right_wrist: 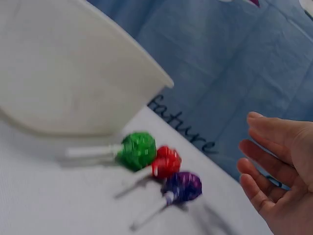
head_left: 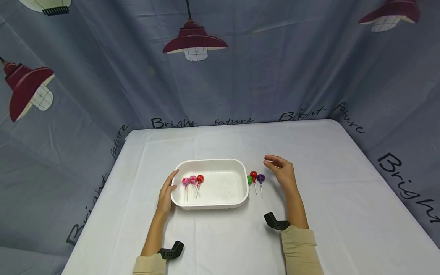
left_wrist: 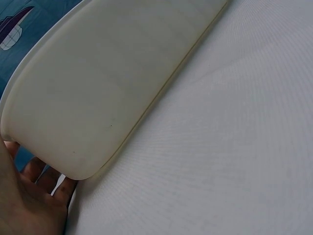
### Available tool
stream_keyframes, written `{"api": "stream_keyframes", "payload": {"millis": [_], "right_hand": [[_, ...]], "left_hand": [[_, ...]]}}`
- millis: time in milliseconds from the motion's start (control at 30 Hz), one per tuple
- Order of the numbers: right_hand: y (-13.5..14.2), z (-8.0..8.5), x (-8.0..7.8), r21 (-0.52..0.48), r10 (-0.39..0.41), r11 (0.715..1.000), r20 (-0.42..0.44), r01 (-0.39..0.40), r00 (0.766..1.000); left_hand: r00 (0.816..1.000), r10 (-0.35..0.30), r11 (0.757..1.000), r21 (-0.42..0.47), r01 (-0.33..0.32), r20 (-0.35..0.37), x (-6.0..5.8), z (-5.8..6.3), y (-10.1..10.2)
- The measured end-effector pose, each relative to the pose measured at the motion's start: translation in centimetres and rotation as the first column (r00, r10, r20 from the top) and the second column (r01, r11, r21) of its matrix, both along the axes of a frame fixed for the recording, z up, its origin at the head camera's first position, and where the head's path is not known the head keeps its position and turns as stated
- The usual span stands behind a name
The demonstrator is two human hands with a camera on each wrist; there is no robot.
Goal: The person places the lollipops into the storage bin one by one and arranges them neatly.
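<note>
A white rectangular tray (head_left: 220,194) sits on the table with several lollipops inside, near its left end: two pink lollipops (head_left: 193,179) and one red lollipop (head_left: 200,178). My left hand (head_left: 165,198) holds the tray's left end, thumb at the rim and fingers along the outer wall. Outside the right end lie a green lollipop (right_wrist: 138,150), a second red lollipop (right_wrist: 167,162) and a purple lollipop (right_wrist: 183,186), sticks toward me. Just right of and above these, my right hand (head_left: 284,174) hovers with loosely bent fingers and nothing in them.
A white cloth (head_left: 220,244) covers the table. Behind it and on both sides hangs a grey-blue curtain (head_left: 275,76) printed with red lamps and black lettering. Each wrist wears a black camera mount, the left mount (head_left: 172,250) and the right mount (head_left: 276,222).
</note>
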State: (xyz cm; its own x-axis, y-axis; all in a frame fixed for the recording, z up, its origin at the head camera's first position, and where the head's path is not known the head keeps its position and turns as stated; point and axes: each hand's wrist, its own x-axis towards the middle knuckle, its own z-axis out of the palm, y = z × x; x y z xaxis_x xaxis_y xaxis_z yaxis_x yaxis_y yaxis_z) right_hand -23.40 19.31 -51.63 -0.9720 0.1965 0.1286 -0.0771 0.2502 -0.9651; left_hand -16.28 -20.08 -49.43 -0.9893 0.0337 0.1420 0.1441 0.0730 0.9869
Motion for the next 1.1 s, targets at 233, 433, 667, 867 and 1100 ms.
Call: {"api": "stream_keyframes", "payload": {"millis": [233,433,667,867,1100], "right_hand": [[0.0,2.2,2.2,0.032,0.115,0.992,0.144,-0.120,0.983],[0.5,0.9,2.3,0.050,0.219,0.972,0.176,-0.231,0.960],[0.4,0.5,2.7,0.100,0.255,0.956,0.186,-0.276,0.949],[0.0,0.2,2.7,0.158,0.233,0.952,0.187,-0.263,0.954],[-0.3,0.3,2.8,0.231,0.188,0.945,0.195,-0.231,0.963]], "left_hand": [[1.000,0.000,1.000,-0.003,0.000,0.003,-0.1,0.0,0.0],[1.000,0.005,1.000,0.004,-0.005,-0.002,-0.1,0.1,-0.1],[1.000,-0.001,1.000,0.004,0.001,0.002,-0.1,-0.1,-0.1],[1.000,-0.003,1.000,0.006,0.003,0.009,0.0,0.0,-0.2],[1.000,-0.003,1.000,0.003,0.003,0.011,-0.1,0.0,-0.2]]}}
